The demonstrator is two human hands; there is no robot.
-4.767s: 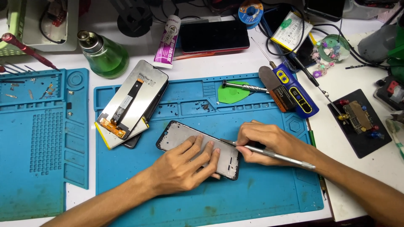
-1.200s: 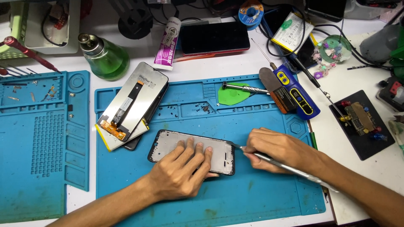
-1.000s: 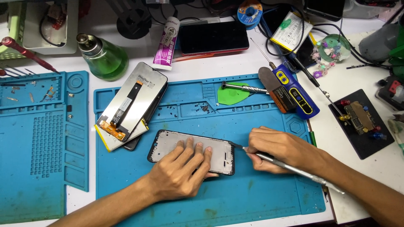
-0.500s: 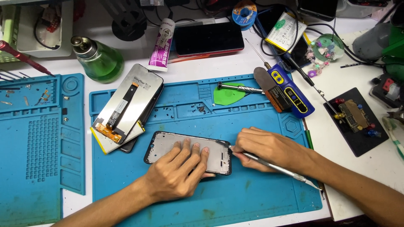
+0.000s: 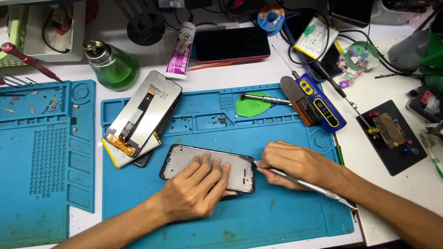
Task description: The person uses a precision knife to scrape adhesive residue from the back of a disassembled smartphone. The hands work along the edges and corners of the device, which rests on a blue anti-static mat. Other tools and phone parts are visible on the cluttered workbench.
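The right hand (image 5: 300,163) has a closed, pen-like grip on a thin metal tool (image 5: 295,180), its tip at the right end of the phone frame (image 5: 184,159). The left hand (image 5: 196,186) lies flat with fingers spread, pressing the frame onto the blue mat (image 5: 277,221) — no closed grip there. The frame looks light, thin and probably easy to bend — best steadied flat across its middle. A detached screen (image 5: 138,117) lies just beside it.

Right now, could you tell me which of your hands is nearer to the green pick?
Right. The right hand sits just below the green pick, holding a metal tool; the left hand lies farther down-left, pressing the phone frame.
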